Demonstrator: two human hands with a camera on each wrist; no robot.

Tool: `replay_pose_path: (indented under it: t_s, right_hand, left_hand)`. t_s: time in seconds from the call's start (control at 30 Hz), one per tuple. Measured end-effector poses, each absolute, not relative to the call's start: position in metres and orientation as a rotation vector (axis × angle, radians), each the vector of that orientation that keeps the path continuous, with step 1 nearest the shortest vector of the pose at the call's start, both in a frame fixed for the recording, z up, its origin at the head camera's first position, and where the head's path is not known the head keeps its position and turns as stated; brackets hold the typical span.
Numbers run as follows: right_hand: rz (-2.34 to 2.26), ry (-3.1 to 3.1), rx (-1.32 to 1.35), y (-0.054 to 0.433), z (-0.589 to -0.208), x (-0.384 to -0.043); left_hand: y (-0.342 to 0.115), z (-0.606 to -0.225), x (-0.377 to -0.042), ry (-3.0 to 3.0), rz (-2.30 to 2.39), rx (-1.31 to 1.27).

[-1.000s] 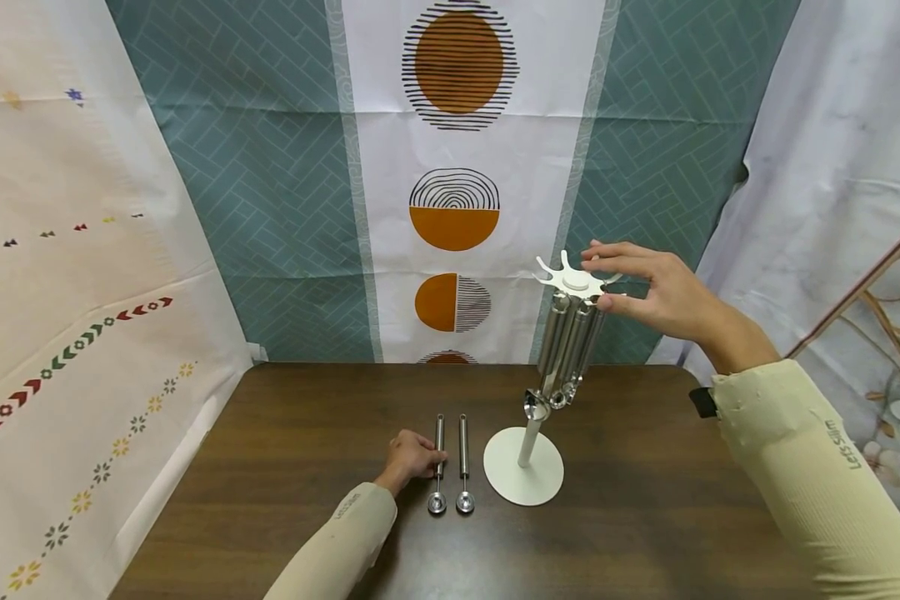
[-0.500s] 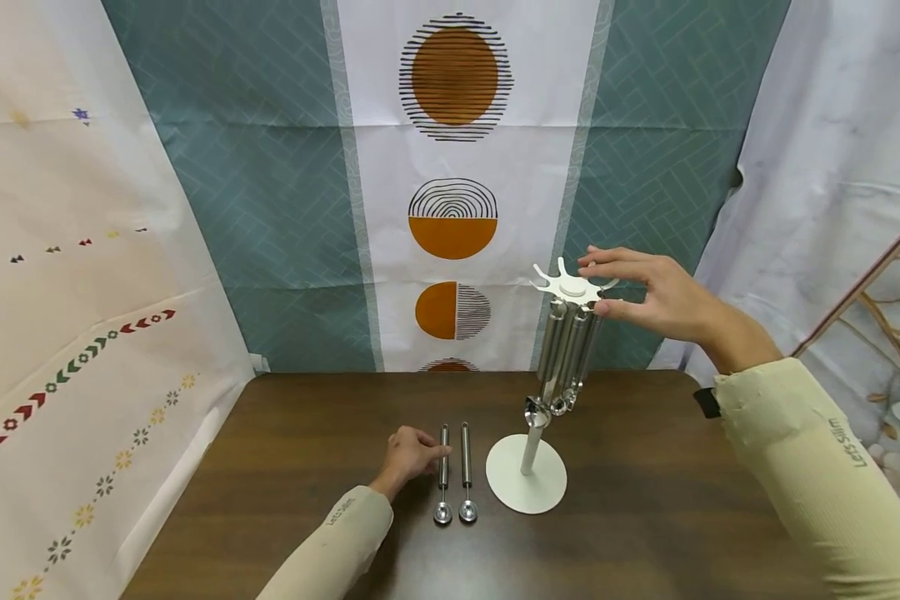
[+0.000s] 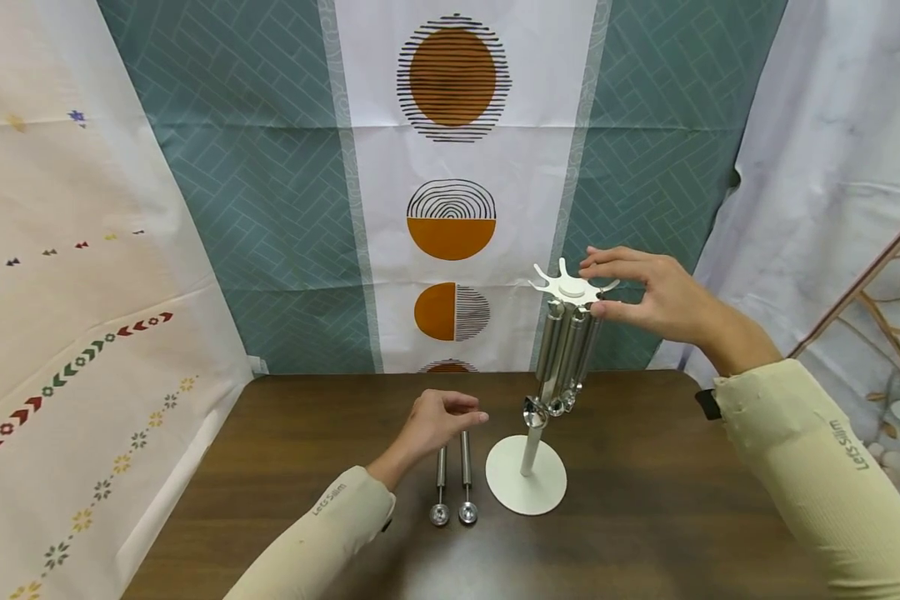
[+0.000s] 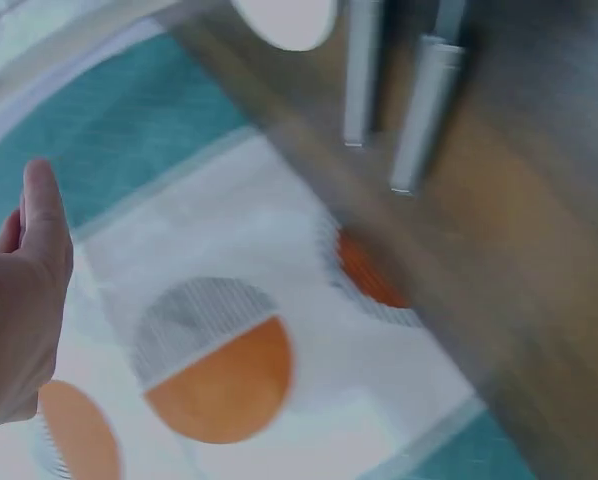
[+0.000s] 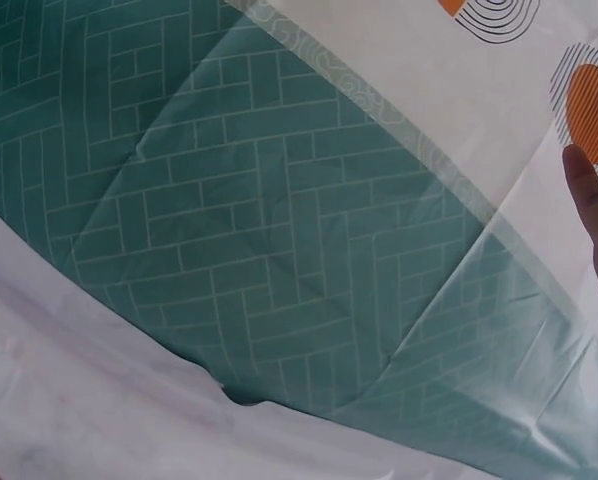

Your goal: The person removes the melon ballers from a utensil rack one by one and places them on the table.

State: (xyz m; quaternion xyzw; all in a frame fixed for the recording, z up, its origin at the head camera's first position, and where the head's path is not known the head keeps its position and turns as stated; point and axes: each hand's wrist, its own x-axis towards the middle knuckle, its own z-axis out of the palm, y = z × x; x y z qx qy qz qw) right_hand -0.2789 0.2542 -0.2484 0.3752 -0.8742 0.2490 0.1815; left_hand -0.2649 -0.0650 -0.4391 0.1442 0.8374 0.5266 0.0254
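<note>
My left hand (image 3: 442, 418) hovers over the upper handles of two small metal scoops, its fingers loosely bent and nothing held. The left scoop (image 3: 439, 514) and the right scoop (image 3: 467, 512) lie side by side on the table, round bowls towards me. Part of the left scoop's handle is hidden behind the hand. My right hand (image 3: 656, 292) is at the hooked top of a white utensil stand (image 3: 572, 287), fingers over it and thumb below, with a hook between. Several steel utensils (image 3: 562, 350) hang from it.
The stand's round white base (image 3: 527, 492) is on the brown wooden table (image 3: 645, 508), right of the scoops. A patterned cloth (image 3: 450, 217) hangs behind the table's far edge. More cloth (image 3: 817, 167) closes in the right side.
My left hand has come off the left scoop's handle and moved up and right. Both scoops stay on the table. My right hand keeps its place at the stand's top.
</note>
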Motion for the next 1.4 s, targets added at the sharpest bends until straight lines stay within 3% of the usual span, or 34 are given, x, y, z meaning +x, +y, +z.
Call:
replay_pose_path:
  t_s: [0.57,0.97,1.4]
  right_hand:
    - [0.689,-2.497,1.001,0.254,-0.250,-0.275]
    - [0.781,-2.528,1.135,0.265,-0.250,-0.276]
    - [0.704,-2.524,1.036,0.261,-0.245,-0.273]
  left_hand:
    - [-0.017,-0.365,-0.259,2.347,1.869,0.777]
    - [-0.003,-0.353,-0.259,2.342,1.874,0.816]
    - [-0.009,-0.348,-0.256,2.442,1.861,0.840]
